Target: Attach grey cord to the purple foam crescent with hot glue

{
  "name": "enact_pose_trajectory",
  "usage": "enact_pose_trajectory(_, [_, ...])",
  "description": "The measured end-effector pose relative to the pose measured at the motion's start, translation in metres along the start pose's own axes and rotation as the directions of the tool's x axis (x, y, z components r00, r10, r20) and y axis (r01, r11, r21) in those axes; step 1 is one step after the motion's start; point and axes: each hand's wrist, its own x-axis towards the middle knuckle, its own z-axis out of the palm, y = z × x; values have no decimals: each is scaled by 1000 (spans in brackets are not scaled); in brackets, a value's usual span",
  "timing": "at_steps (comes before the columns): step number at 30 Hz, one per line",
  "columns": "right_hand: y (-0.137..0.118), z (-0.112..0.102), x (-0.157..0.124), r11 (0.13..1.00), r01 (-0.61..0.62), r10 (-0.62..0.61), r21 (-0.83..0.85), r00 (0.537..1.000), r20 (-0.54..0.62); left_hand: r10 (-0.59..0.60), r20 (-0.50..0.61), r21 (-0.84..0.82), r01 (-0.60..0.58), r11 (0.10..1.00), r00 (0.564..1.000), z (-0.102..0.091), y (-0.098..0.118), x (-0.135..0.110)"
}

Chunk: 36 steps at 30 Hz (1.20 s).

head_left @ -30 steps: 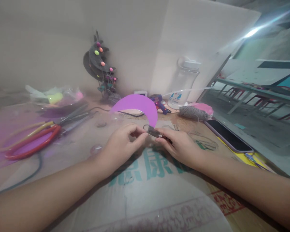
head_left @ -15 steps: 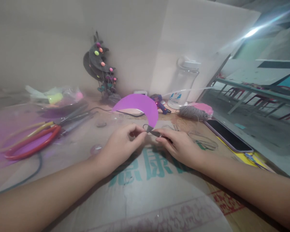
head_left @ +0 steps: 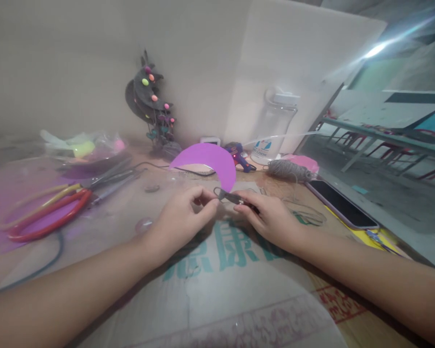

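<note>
A flat purple crescent (head_left: 209,155) stands tilted just beyond my hands, its lower tip down between them. Dark grey yarn (head_left: 219,192) sits around that tip and makes a small loop. My left hand (head_left: 188,212) is closed, thumb and forefinger pinched on the yarn at the tip. Close by on the right, my right hand (head_left: 270,217) pinches a slim dark pointed thing (head_left: 234,197); the fingers cover most of it, so its kind is unclear. The fingertips of the two hands are a short way apart.
At left lie red-and-yellow-handled scissors (head_left: 52,212) and a plastic bag (head_left: 90,147). A decorated grey crescent ornament (head_left: 148,96) is at the back, with a blue glue gun (head_left: 241,157), a bottle (head_left: 273,128) and grey yarn ball (head_left: 290,170). A phone (head_left: 342,203) lies at right.
The purple crescent and the yarn at its tip have shifted very slightly. Both hands keep nearly the same place and the same pinch.
</note>
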Motion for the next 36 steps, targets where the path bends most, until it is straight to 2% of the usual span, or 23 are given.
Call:
enact_pose_trajectory(4, [0, 0, 0, 1000, -8, 8, 6, 1000, 17, 45, -9, 60, -45, 997, 999, 0, 0, -1])
enact_pose_trajectory(11, [-1, -1, 0, 999, -48, 47, 21, 998, 49, 72, -12, 68, -71, 995, 997, 0, 0, -2])
enact_pose_trajectory(15, [-2, -3, 1, 998, -57, 55, 23, 997, 62, 28, 4, 37, -28, 999, 1000, -1, 2, -1])
enact_pose_trajectory(22, [-3, -2, 0, 1000, -16, 15, 22, 999, 30, -118, 40, -140, 122, 983, 992, 1, -5, 2])
enact_pose_trajectory(28, [-3, -1, 1, 999, -38, 36, 30, 997, 65, -137, 79, -169, 149, 974, 987, 1, -4, 3])
enact_pose_trajectory(36, [-2, -2, 0, 1000, -23, 22, 21, 997, 70, -100, 76, -151, 111, 982, 992, 1, -4, 1])
